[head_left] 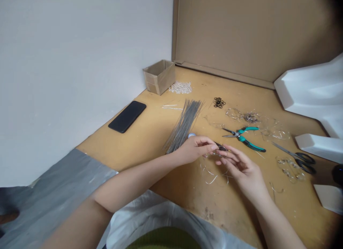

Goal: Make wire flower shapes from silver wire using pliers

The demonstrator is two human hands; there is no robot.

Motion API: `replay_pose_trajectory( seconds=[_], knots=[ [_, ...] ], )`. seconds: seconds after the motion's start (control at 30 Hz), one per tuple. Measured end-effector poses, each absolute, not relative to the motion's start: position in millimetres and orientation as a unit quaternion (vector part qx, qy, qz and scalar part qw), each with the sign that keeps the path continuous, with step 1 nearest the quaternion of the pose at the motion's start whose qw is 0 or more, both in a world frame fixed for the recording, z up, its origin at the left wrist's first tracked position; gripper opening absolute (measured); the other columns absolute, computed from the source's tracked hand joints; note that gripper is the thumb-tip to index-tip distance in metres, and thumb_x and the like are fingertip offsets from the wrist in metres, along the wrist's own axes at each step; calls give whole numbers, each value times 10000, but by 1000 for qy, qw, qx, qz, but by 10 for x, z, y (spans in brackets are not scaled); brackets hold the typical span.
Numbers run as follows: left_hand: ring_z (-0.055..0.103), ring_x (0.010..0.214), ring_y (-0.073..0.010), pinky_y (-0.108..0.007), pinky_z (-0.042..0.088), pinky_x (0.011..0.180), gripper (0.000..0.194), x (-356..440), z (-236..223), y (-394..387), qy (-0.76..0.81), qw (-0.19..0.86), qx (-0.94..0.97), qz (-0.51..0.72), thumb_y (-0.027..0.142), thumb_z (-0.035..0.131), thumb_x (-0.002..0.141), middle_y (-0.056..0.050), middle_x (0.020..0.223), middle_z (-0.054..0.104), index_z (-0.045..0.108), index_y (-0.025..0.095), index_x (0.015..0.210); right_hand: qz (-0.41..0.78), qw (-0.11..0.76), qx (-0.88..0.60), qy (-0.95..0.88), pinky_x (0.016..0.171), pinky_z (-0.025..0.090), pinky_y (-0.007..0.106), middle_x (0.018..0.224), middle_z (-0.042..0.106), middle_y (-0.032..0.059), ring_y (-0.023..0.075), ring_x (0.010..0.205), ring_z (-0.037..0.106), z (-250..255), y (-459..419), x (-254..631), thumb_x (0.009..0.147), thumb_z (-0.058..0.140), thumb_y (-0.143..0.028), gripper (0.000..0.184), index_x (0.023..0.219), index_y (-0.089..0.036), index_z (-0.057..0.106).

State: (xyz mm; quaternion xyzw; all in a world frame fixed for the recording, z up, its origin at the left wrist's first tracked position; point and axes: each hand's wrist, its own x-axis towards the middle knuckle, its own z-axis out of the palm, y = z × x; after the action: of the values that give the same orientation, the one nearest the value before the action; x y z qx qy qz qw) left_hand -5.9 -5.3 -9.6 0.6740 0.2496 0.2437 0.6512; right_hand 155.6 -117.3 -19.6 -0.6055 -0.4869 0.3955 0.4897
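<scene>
**Small dark ring pinched between two hands over loose wire**

Risk first. The small dark ring (221,147) is caught only by fingertips, so a slight slackening of either pinch could let it drop among the bent wire offcuts (211,177) lying on the wooden table (150,134) just below; being so small, it would probably be hard to find there. The offcuts' cut ends also lie close under the fingers and could prick them.

Left to right: a black phone (127,116) lies at 9 o'clock of the hands, well apart. A small cardboard box (159,76) stands at 11 o'clock, with a pile of clear beads (181,87) just beside it. A bundle of straight grey wires (183,124) fans out, its near end just beside the left hand.

The left hand (194,149) comes in from 8 o'clock, forearm low across the table, thumb and forefinger closed to a pinch on the ring, other fingers curled. The right hand (242,168) comes in from 5 o'clock, palm turned partly up, fingers loosely half-curled, fingertips meeting the ring from the other side; whether it truly grips or merely touches, I cannot tell.

Further right, black rings (219,102) lie at 12 o'clock, teal-handled pliers (245,136) at 2 o'clock near the right hand, scissors (296,156) at 3 o'clock.
</scene>
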Motion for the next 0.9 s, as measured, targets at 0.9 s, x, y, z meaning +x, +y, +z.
replay_pose_trajectory(
  seconds=[0.9],
  knots=[
    [532, 630, -75, -215, 439, 618, 232, -57, -119, -36, 249, 704, 618, 247, 346, 607, 757, -11, 696, 588, 585, 116, 788, 413, 489, -600, -480, 699, 549, 343, 939, 703, 96, 180, 685, 685, -134, -1149, 1546, 758, 656, -344, 311, 1035, -214, 600]
  ],
)
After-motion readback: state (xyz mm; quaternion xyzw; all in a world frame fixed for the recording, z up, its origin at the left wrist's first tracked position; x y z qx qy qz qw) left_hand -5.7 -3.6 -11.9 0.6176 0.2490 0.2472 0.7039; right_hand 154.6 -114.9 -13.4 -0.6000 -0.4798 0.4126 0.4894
